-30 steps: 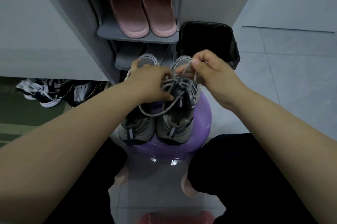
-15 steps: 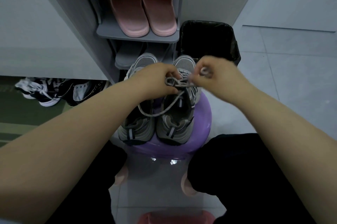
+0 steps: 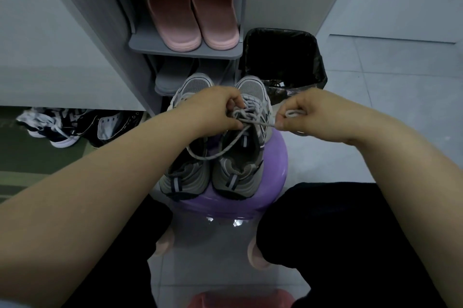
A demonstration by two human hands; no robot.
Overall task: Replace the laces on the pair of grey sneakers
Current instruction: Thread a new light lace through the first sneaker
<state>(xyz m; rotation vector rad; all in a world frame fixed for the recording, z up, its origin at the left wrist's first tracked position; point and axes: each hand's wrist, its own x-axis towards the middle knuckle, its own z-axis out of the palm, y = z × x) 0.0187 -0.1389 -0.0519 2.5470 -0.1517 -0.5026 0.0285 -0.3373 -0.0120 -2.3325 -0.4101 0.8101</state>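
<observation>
Pale floor tiles [image 3: 375, 132] formed the work area, and a round purple stool [image 3: 279, 157] stood on them between the person's knees. The grey sneakers [image 3: 238, 172] stood side by side on the stool seat, heels toward the person and toes toward the rack. A grey lace [image 3: 220, 153] was threaded through the eyelets of the sneaker on the right of the pair. One slack loop of it hung across the openings of both sneakers. A taut section ran from the crossing over the tongue out to the right.

The left hand [image 3: 208, 112] was positioned over the tongue of that sneaker, fingers curled, thumb and forefinger pinching the lace at the crossing. The right hand [image 3: 310, 112] was positioned just beside the sneaker's right edge, fingers curled closed, thumb and forefinger pinching the taut section. A small loop of lace showed above its thumb. Lacing on the other sneaker could not be determined, as the left hand covered it.

Black trousers [image 3: 338, 232] covered both legs on either side of the stool. A grey shoe rack [image 3: 185, 53] stood behind the stool. Pink slippers [image 3: 190, 7] occupied one shelf, and grey slippers [image 3: 172, 77] occupied the shelf beneath. A bin with a black liner [image 3: 283, 57] stood just beside the rack on the right. Dark sneakers with white laces [image 3: 62, 127] lay on a green mat [image 3: 37, 164] to the left.
</observation>
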